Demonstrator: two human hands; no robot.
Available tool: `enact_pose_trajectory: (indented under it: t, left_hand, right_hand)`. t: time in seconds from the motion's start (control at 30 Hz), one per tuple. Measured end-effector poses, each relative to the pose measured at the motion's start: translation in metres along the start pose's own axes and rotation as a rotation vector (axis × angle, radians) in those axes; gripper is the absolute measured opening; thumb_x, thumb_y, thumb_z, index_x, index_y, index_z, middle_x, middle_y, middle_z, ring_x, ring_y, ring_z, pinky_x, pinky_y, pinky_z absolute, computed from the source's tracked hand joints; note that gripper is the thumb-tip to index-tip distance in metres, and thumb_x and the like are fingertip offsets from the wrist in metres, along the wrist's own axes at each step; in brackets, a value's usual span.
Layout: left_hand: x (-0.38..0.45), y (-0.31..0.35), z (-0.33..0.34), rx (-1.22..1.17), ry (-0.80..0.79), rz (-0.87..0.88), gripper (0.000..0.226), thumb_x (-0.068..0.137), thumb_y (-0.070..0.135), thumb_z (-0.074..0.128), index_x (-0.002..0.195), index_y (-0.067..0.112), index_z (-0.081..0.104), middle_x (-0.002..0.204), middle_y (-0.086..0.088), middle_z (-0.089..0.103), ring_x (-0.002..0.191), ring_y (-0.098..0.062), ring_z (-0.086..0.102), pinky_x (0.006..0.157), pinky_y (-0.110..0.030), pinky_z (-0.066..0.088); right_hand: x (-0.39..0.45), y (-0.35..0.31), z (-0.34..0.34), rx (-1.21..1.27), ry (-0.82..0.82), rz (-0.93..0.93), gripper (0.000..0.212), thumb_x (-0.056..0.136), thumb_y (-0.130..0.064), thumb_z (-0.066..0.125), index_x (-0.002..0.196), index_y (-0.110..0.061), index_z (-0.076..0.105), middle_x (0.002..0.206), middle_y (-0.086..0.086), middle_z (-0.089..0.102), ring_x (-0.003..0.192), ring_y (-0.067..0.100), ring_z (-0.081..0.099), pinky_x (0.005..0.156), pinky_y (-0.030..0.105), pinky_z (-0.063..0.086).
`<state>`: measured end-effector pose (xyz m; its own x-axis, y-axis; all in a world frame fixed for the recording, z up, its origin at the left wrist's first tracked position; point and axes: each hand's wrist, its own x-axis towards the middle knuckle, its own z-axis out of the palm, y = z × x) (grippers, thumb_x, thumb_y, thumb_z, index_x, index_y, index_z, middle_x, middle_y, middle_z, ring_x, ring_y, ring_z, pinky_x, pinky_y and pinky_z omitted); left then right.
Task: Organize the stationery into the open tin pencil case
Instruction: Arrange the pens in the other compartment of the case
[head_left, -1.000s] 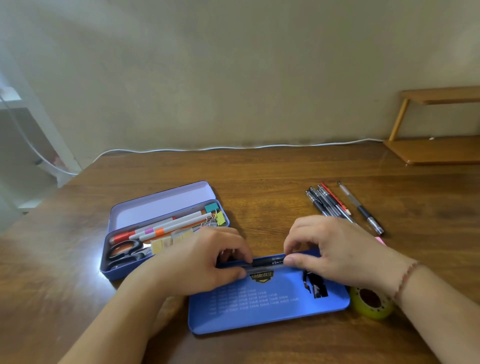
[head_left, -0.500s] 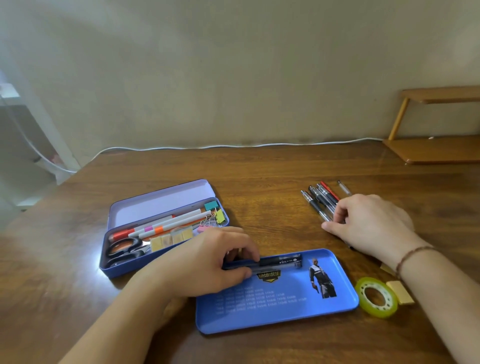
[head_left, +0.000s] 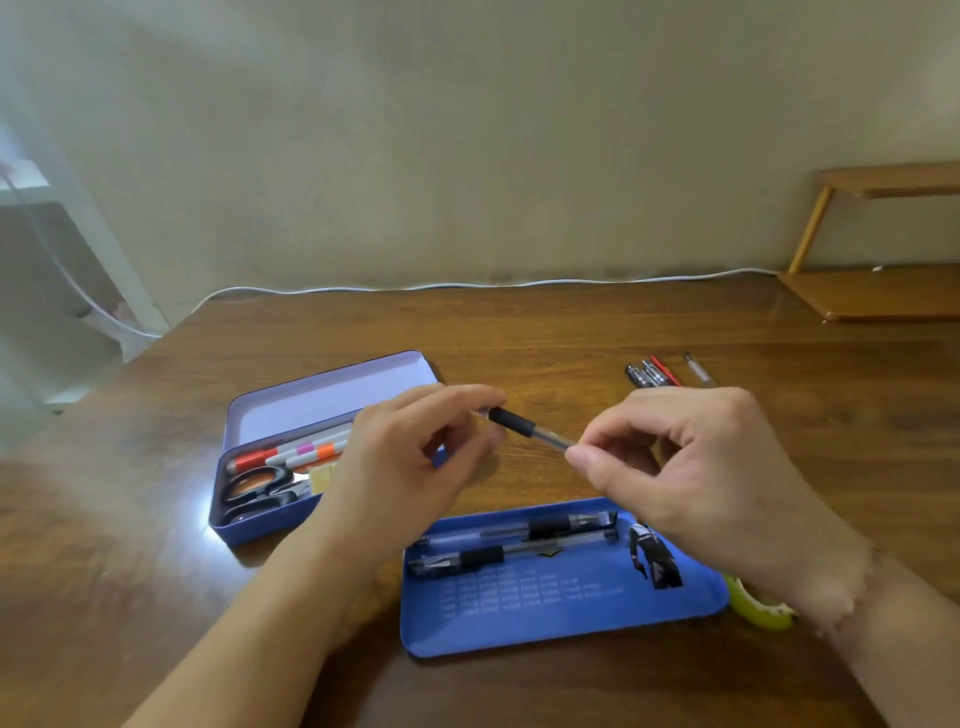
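Note:
Both hands hold one clear pen with a black grip (head_left: 527, 428) in the air above the table. My left hand (head_left: 410, 457) pinches its tip end and my right hand (head_left: 691, 467) pinches the other end. Below them lies the blue tin tray (head_left: 561, 618) with two black pens (head_left: 519, 540) side by side along its far edge. To the left sits the open purple tin case (head_left: 332, 400), holding markers (head_left: 301, 449), black scissors (head_left: 254, 491) and yellow sticky notes, partly hidden by my left hand.
Several loose pens (head_left: 660, 371) lie on the table behind my right hand. A green tape roll (head_left: 758, 610) peeks out under my right wrist. A white cable (head_left: 467, 285) runs along the wall, and a wooden shelf (head_left: 878, 291) stands at the far right.
My right hand fetched a pen from the loose pile and brought it to the middle. My left hand rose off the tray's pens and took the pen's other end.

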<state>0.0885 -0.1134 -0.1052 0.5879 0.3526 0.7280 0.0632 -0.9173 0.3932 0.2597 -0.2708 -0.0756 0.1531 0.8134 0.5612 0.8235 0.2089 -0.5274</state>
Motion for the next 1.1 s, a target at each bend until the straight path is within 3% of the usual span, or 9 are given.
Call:
enact_pose_trajectory:
  t: [0.13, 0.23, 0.37, 0.5, 0.6, 0.7, 0.83, 1.03, 1.1]
  left_hand:
    - [0.000, 0.006, -0.003, -0.101, 0.035, -0.026, 0.020, 0.083, 0.011, 0.073, 0.102, 0.019, 0.071, 0.065, 0.019, 0.057, 0.059, 0.004, 0.054, 0.060, -0.005, 0.042]
    - [-0.002, 0.011, 0.000, -0.247, -0.040, -0.091, 0.019, 0.085, 0.019, 0.075, 0.099, 0.031, 0.072, 0.060, 0.007, 0.062, 0.055, -0.005, 0.058, 0.054, -0.020, 0.050]
    - [-0.004, 0.016, 0.005, -0.403, -0.092, -0.174, 0.015, 0.082, 0.032, 0.073, 0.092, 0.044, 0.071, 0.064, 0.001, 0.065, 0.054, -0.020, 0.058, 0.054, -0.042, 0.053]
    - [-0.004, 0.022, 0.005, -0.429, -0.124, -0.131, 0.014, 0.081, 0.029, 0.075, 0.086, 0.041, 0.071, 0.063, 0.008, 0.064, 0.053, -0.007, 0.054, 0.052, -0.025, 0.049]
    - [-0.003, 0.023, 0.003, -0.344, -0.210, -0.059, 0.015, 0.083, 0.027, 0.076, 0.091, 0.038, 0.070, 0.065, 0.014, 0.063, 0.055, -0.002, 0.054, 0.056, -0.014, 0.044]
    - [0.000, 0.013, -0.010, -0.238, -0.433, -0.143, 0.030, 0.080, 0.037, 0.078, 0.108, 0.043, 0.068, 0.078, 0.013, 0.064, 0.067, -0.009, 0.058, 0.061, -0.022, 0.050]
    - [0.002, 0.002, -0.021, -0.007, -0.698, -0.144, 0.034, 0.080, 0.045, 0.078, 0.112, 0.041, 0.067, 0.099, 0.019, 0.061, 0.093, -0.003, 0.057, 0.077, -0.019, 0.049]
    - [0.002, 0.004, -0.015, 0.030, -0.827, -0.165, 0.018, 0.089, 0.037, 0.072, 0.107, 0.038, 0.070, 0.106, 0.020, 0.060, 0.097, -0.002, 0.059, 0.084, -0.020, 0.048]
    - [0.002, 0.003, -0.015, 0.024, -0.826, -0.183, 0.015, 0.090, 0.032, 0.071, 0.103, 0.038, 0.072, 0.104, 0.019, 0.060, 0.095, -0.004, 0.059, 0.083, -0.021, 0.048]
  right_hand:
    - [-0.001, 0.005, -0.003, 0.562, -0.002, 0.013, 0.057, 0.081, -0.069, 0.049, 0.102, -0.022, 0.073, 0.085, 0.007, 0.072, 0.072, 0.030, 0.063, 0.058, 0.038, 0.052]
    - [0.002, 0.011, 0.000, 0.567, -0.026, -0.028, 0.077, 0.076, -0.079, 0.039, 0.123, -0.023, 0.062, 0.115, 0.005, 0.067, 0.090, 0.035, 0.061, 0.067, 0.049, 0.054]
    - [0.001, 0.011, 0.006, 0.569, -0.010, -0.159, 0.064, 0.084, -0.067, 0.043, 0.127, -0.022, 0.059, 0.127, 0.001, 0.063, 0.107, 0.030, 0.061, 0.072, 0.041, 0.053]
    - [-0.002, 0.008, 0.018, 0.257, -0.048, -0.193, 0.040, 0.091, -0.037, 0.057, 0.126, -0.019, 0.059, 0.129, -0.006, 0.061, 0.121, 0.013, 0.056, 0.092, 0.027, 0.050]
    - [-0.004, 0.003, 0.026, 0.291, 0.021, -0.166, 0.024, 0.089, -0.025, 0.061, 0.110, -0.015, 0.068, 0.113, -0.004, 0.069, 0.109, 0.012, 0.064, 0.090, 0.032, 0.053]
    - [-0.002, 0.001, 0.016, 0.320, 0.062, -0.079, 0.020, 0.094, -0.030, 0.050, 0.105, -0.018, 0.061, 0.091, -0.006, 0.069, 0.083, 0.015, 0.068, 0.070, 0.029, 0.057]
    - [0.002, 0.019, -0.007, 0.134, 0.009, -0.030, 0.019, 0.100, -0.025, 0.041, 0.110, -0.025, 0.057, 0.066, 0.002, 0.056, 0.056, 0.016, 0.052, 0.052, 0.024, 0.044]
    - [0.005, 0.037, -0.020, -0.136, -0.175, 0.109, 0.035, 0.093, -0.016, 0.055, 0.113, -0.044, 0.057, 0.093, -0.021, 0.064, 0.089, 0.004, 0.059, 0.074, 0.029, 0.050]
    - [0.006, 0.034, -0.025, -0.130, -0.292, 0.122, 0.035, 0.091, -0.009, 0.059, 0.101, -0.043, 0.062, 0.090, -0.021, 0.066, 0.091, 0.002, 0.061, 0.074, 0.021, 0.048]
